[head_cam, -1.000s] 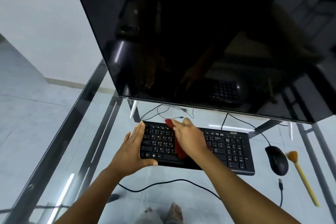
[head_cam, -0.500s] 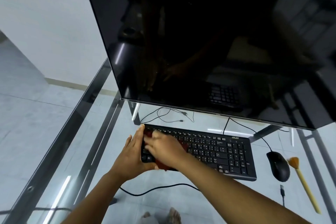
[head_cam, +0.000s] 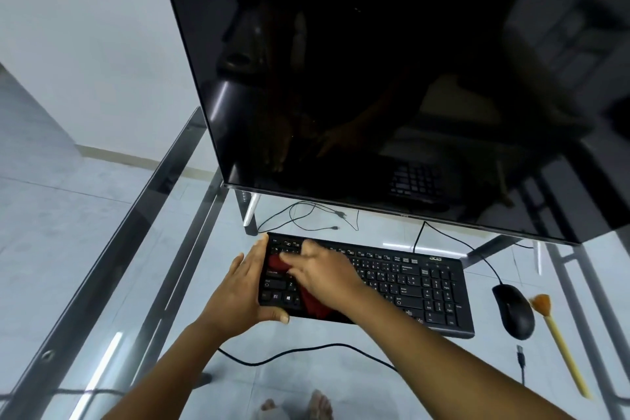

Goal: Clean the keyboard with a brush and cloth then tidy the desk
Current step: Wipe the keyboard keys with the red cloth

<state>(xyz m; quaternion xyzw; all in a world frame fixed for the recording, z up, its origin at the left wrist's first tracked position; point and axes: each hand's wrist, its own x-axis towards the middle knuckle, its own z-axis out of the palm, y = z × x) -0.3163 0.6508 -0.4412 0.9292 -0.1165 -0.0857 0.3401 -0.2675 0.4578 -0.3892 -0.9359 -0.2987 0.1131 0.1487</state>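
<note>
- One step seems done: the brush (head_cam: 559, 348) lies at the desk's (head_cam: 484, 368) right
- The cloth (head_cam: 315, 305) is pressed on the keyboard's (head_cam: 402, 283) left end by the right hand's (head_cam: 324, 274) flat fingers
- That end is braced by the left hand's (head_cam: 238, 293) straight, closed fingers; tidying is not yet done

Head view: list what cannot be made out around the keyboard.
- Red cloth: mostly hidden under the right hand; its full shape is unseen.
- Right hand's fingers: motion-blurred, so whether they press flat or pinch the cloth cannot be told.
- Keyboard: left keys covered by hand and cloth; key legends too small to read.
- Monitor: top and right side cut off by the frame edge.
</note>
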